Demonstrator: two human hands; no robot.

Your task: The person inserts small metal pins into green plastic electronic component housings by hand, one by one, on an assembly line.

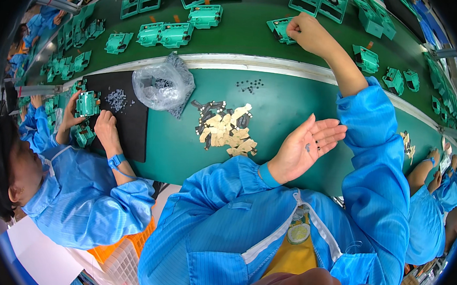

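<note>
your left hand [305, 148] lies open, palm up, fingers spread and loose, cradling a few tiny dark parts [313, 146] rather than pinching anything. your right hand [307, 34] is curled shut, fingertips pressed onto a green plastic housing [282, 30] out on the conveyor belt [246, 35].

those dark bits look light and loose, so they'd likely roll off if your palm tips; keep it level. just beyond your palm sits a heap of tan and black flat pieces [227, 129], then a scatter of small dark dots [249, 84], with a crumpled clear bag [161, 87] off to the left.

the housing looks stiff, hard and light (thin moulded plastic, probably fine to grab by its outer edges). its long axis seems to run left-right along the belt, though your fingers hide much of it, so i can't tell which way its face points.

a co-worker's hands [89, 122] work a similar green part on a black mat [129, 119] at the left.
</note>
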